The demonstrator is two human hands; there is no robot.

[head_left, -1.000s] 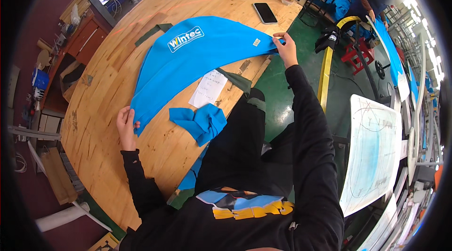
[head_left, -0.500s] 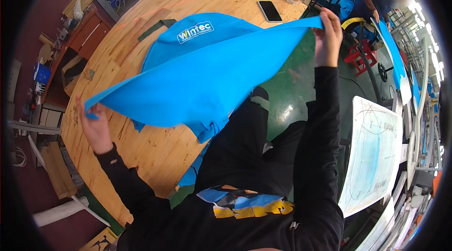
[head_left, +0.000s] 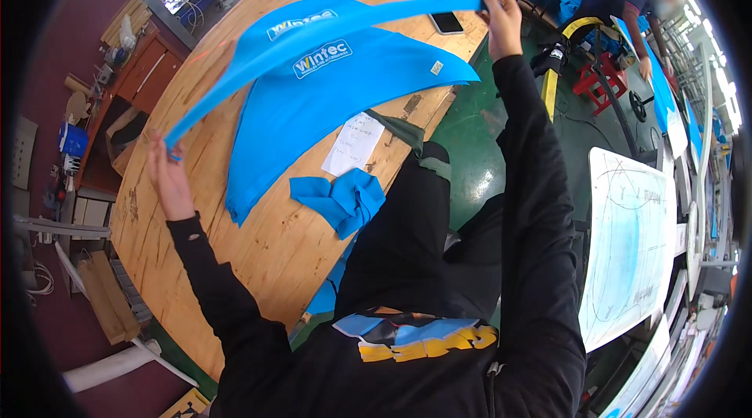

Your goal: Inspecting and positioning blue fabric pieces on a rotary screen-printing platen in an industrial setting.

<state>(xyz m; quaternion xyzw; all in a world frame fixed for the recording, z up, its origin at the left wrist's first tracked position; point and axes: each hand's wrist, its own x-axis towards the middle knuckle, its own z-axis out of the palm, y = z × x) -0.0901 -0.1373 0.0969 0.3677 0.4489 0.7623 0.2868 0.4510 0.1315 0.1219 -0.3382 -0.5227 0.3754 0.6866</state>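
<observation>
L fingers (head_left: 158, 148), R fingers (head_left: 503, 1); well apart

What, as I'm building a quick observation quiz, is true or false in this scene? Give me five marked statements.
1. The left hand and right hand hold up a blue fabric piece. True.
2. The white paper lies beside the crumpled blue cloth. True.
3. The phone lies on the crumpled blue cloth. False: it lies on the wooden table.
4. The stool beyond the yellow bar is white. False: it is red.
5. Both sleeves are black. True.
</observation>
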